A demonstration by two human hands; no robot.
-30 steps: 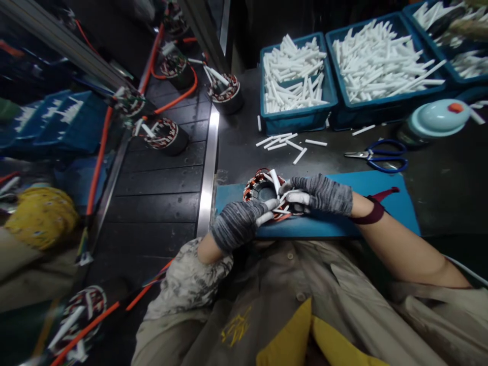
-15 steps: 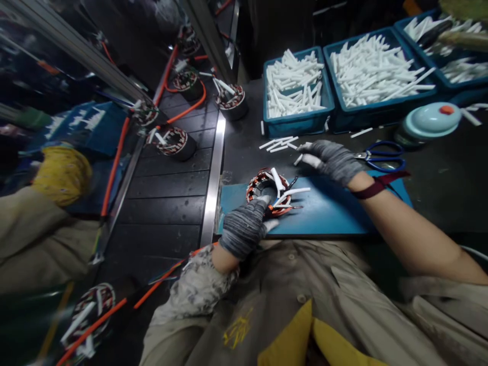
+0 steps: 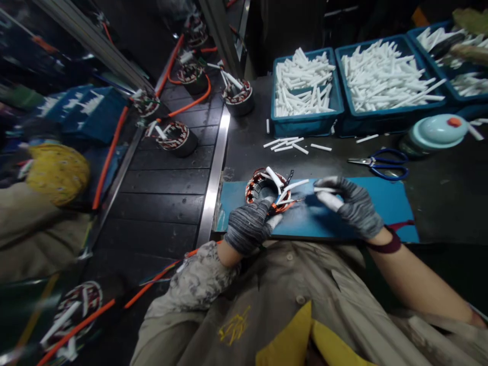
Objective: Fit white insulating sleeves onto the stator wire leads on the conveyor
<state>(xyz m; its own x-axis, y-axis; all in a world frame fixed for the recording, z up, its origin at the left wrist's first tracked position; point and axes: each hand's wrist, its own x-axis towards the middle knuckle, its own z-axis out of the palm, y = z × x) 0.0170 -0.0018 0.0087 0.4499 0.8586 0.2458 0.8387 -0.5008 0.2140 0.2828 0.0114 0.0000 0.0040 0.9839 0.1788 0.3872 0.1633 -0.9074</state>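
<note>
A motor stator (image 3: 251, 189) with a ring of copper windings lies on a blue board (image 3: 396, 201). White sleeves and a dark lead stick out from its right side. My left hand (image 3: 247, 227), in a grey glove with pale fingertips, is closed on the near edge of the ring. To the right of the stator, above the board, my gloved right hand (image 3: 354, 206) pinches a short white sleeve (image 3: 323, 189) between thumb and fingers. The sleeve points left toward the stator's leads, with a gap between them.
Several loose white sleeves (image 3: 284, 144) lie beyond the board. Blue bins (image 3: 308, 124) full of sleeves stand at the back. Blue-handled snips (image 3: 387, 160) and a light-blue bottle (image 3: 434, 133) are at right. More stators (image 3: 177, 140) sit along the conveyor (image 3: 163, 203); a co-worker's yellow sleeve (image 3: 59, 170) is beyond it.
My right hand has moved from the loose sleeves back toward me over the board, now with a sleeve pinched in it. The left hand keeps its hold on the stator.
</note>
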